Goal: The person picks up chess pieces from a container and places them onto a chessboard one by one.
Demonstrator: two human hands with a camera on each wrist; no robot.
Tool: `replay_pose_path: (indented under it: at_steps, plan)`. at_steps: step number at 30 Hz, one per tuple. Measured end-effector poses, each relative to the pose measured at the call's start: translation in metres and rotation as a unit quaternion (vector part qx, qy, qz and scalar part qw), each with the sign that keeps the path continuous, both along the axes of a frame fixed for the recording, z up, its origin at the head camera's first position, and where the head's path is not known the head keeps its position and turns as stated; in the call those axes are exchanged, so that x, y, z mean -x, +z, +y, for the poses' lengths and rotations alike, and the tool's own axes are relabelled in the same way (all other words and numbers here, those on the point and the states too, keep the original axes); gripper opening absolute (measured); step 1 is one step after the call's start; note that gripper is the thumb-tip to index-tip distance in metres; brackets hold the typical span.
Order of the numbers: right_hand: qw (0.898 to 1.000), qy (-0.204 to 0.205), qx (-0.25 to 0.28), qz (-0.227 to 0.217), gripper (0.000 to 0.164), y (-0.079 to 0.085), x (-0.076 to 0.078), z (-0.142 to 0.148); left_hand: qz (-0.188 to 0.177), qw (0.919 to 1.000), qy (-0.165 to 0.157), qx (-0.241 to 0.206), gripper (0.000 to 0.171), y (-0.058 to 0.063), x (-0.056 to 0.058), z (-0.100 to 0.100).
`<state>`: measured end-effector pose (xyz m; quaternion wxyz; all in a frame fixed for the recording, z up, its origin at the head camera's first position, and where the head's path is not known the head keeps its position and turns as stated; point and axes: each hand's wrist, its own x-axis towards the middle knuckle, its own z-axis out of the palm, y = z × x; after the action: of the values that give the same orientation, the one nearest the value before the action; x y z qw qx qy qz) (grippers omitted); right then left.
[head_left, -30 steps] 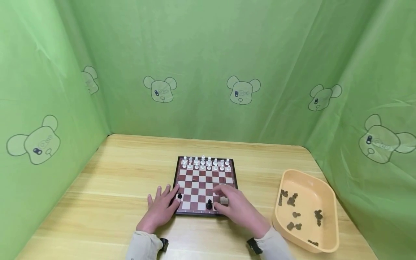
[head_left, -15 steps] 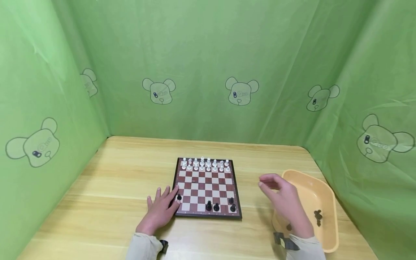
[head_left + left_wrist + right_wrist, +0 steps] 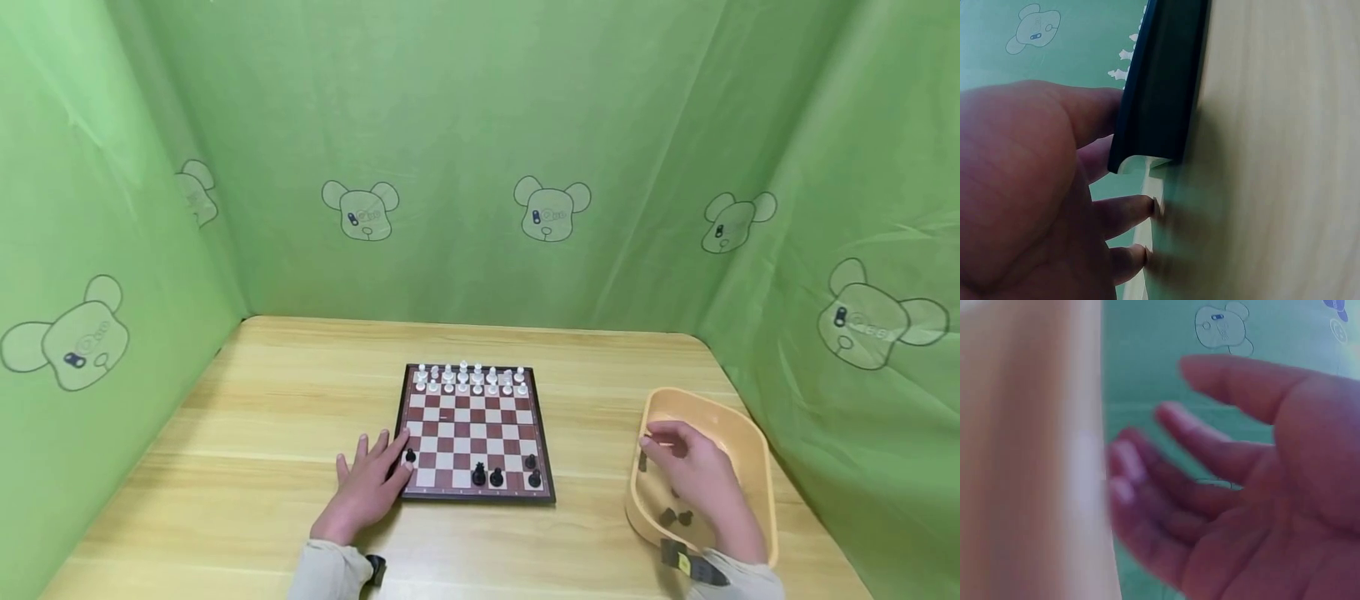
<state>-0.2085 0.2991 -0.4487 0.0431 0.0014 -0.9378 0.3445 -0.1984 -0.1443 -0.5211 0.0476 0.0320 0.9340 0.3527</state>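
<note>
A green curtain (image 3: 71,200) printed with mouse-like faces hangs at the left and runs round behind the wooden bench (image 3: 300,375). The person's left hand (image 3: 365,492) lies relaxed, fingers spread and nearly straight, with forefinger and thumb touching the left edge of the chessboard (image 3: 463,430); the left wrist view shows two other fingertips down by the bench top. A pale sleeve (image 3: 324,571) and a dark wrist strap (image 3: 377,570) sit behind it. Between forefinger and thumb, a small black pawn (image 3: 410,456) stands on the board's left column. Two rows of white pieces (image 3: 477,377) line the far side. On the near row, a black king (image 3: 479,475) stands upright just beside another black piece (image 3: 497,477); farther right, a black corner piece (image 3: 535,480) has a second black piece (image 3: 531,462) right behind it. Well apart, at the right of the bench, is a pale orange tray (image 3: 637,517) with dark pieces (image 3: 686,518) lying inside. Over it hangs the right hand (image 3: 697,475), fingers loosely bent, thumb and forefinger parted.
</note>
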Motion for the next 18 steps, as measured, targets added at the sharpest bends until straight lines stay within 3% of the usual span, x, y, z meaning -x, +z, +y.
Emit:
replay_pose_path:
  at_steps: [6,11,18]
  plan:
    - [0.991,0.029,-0.053,-0.118,0.059,0.001,-0.002,0.012,0.003,1.0000,-0.001,-0.002,0.055,0.001,-0.001,-0.001]
    - [0.983,0.053,-0.083,-0.155,0.061,-0.001,-0.006,0.015,0.004,1.0000,-0.001,-0.001,0.054,0.001,-0.002,-0.001]
    - [0.979,0.074,-0.074,-0.173,0.065,-0.010,-0.008,0.014,0.005,1.0000,-0.003,-0.002,0.054,0.002,-0.003,-0.001]
